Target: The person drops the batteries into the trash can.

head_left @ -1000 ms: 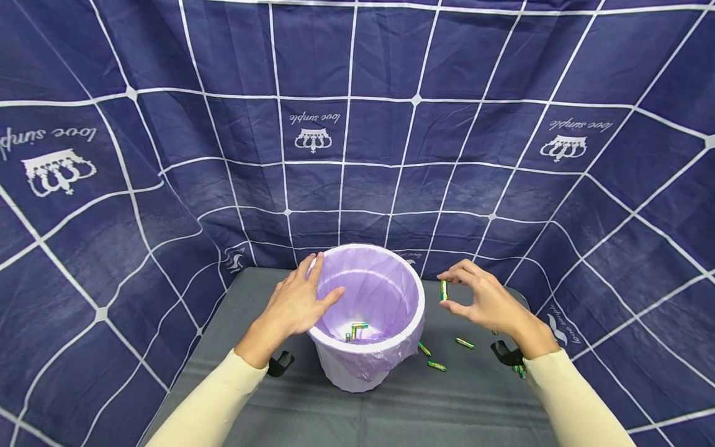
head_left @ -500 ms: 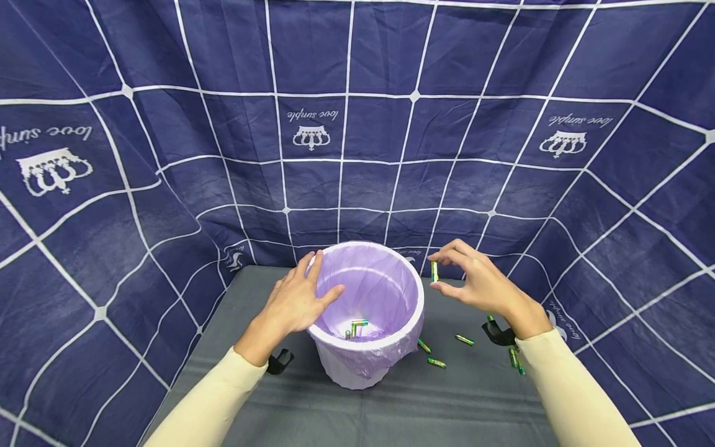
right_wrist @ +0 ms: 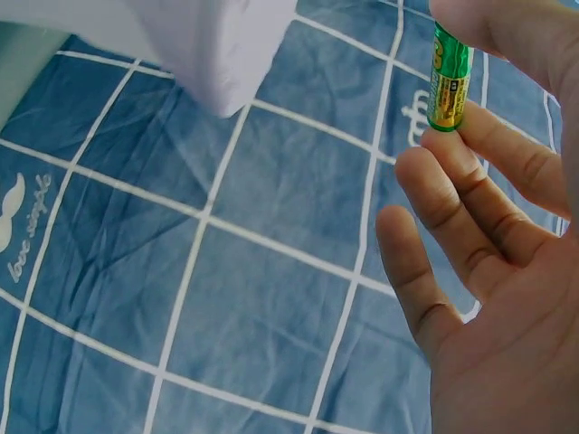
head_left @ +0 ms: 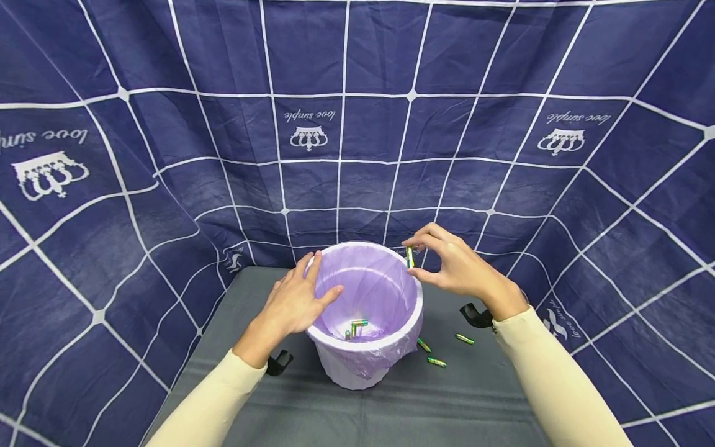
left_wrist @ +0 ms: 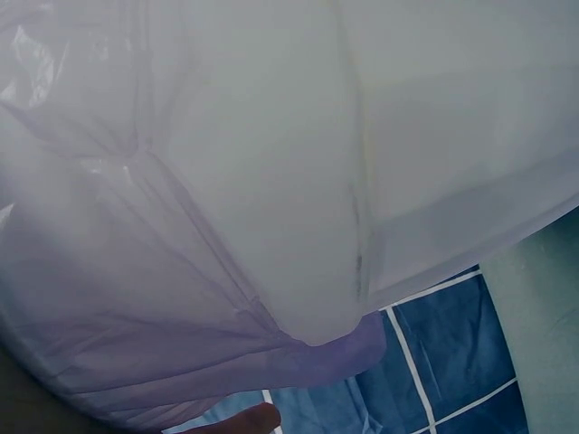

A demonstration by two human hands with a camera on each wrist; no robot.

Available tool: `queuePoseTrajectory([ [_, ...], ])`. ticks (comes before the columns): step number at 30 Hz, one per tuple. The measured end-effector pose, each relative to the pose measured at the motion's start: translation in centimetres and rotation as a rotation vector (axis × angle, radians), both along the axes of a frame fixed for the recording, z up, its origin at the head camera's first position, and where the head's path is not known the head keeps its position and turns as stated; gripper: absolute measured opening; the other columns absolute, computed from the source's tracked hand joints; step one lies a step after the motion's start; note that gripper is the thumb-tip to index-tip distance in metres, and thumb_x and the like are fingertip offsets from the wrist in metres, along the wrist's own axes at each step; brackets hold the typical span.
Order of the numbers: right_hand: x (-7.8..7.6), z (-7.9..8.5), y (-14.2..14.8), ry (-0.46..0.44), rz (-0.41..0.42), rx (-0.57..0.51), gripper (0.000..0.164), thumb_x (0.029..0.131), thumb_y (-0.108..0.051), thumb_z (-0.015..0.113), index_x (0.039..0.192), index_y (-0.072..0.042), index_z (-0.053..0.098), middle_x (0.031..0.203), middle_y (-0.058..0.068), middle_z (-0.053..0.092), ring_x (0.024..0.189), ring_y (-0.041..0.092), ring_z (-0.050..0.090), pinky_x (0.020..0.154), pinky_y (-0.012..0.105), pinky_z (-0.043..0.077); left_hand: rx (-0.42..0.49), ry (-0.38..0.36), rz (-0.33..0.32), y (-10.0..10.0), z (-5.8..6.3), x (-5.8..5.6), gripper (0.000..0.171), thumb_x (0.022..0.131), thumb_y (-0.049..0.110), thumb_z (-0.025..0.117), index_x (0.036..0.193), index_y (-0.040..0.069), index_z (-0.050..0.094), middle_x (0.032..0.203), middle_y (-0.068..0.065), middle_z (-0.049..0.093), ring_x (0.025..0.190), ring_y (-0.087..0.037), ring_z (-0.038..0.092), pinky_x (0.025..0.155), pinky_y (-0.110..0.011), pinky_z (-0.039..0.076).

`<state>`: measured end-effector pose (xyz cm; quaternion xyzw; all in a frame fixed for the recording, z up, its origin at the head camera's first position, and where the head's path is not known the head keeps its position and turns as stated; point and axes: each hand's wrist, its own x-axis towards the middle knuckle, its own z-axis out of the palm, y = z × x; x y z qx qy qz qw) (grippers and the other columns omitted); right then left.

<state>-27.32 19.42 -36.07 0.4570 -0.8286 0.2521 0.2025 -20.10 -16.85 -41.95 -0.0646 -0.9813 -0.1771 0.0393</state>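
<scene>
The left wrist view crops most of the bare left hand (head_left: pixel 296 299). The bare right hand (head_left: pixel 455 264) hides 1 end of its green-and-gold cylindrical battery (right_wrist: pixel 449 86); print on the green cylindrical batteries (head_left: pixel 360 323) in the white plastic bin (head_left: pixel 341 366) is unreadably small.

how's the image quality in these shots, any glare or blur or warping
Head view: fairly even light, a wide-angle stretch toward the edges of the blue cloth, the held battery too small to read; left wrist view: dim and hazy, with glare patches at upper left on the purple liner; right wrist view: bluish cast, the battery's green and gold wrap fairly clear.
</scene>
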Motion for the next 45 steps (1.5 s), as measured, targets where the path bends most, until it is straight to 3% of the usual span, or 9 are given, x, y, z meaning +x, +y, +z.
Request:
queuePoseTrajectory([
  [10,-0.5,1.5,-2.6,-0.072,0.011,0.058,0.047,0.097,-0.021,0.095,0.141,-0.009,0.082,0.134,0.002,0.074,0.117,0.022,0.078,0.106,0.046,0.066,0.001,0.006,-0.001,0.2,-0.2,0.0,0.102,0.114,0.074,0.055,0.188,0.013,0.022,0.193,-0.018,0.026,0.164,-0.058,0.05,0.128,-0.082,0.041],
  [23,-1.5,3.7,-7.1,-0.071,0.074,0.131,0.047,0.099,-0.025,0.094,0.141,-0.008,0.082,0.132,0.005,0.074,0.115,0.025,0.078,0.106,0.045,0.066,-0.008,0.003,-0.002,0.2,-0.2,-0.2,0.101,0.114,0.074,0.055,0.188,0.013,0.022,0.193,-0.019,0.026,0.165,-0.057,0.05,0.128,-0.082,0.042],
  [33,-2.3,3.8,-9.9,-0.111,0.089,0.161,0.047,0.1,-0.027,0.093,0.143,-0.01,0.081,0.132,0.003,0.073,0.118,0.023,0.075,0.109,0.044,0.064,-0.004,-0.003,-0.002,0.2,-0.1,-0.1,0.103,0.114,0.076,0.052,0.188,0.013,0.021,0.194,-0.018,0.025,0.166,-0.056,0.048,0.128,-0.082,0.041],
  [45,-2.7,3.3,-10.8,-0.128,0.047,0.173,0.047,0.101,-0.026,0.092,0.144,-0.011,0.081,0.133,0.005,0.073,0.118,0.026,0.077,0.106,0.045,0.064,-0.002,-0.006,0.004,0.2,-0.1,-0.1,0.101,0.114,0.075,0.053,0.188,0.014,0.021,0.195,-0.016,0.024,0.166,-0.057,0.048,0.129,-0.084,0.04],
])
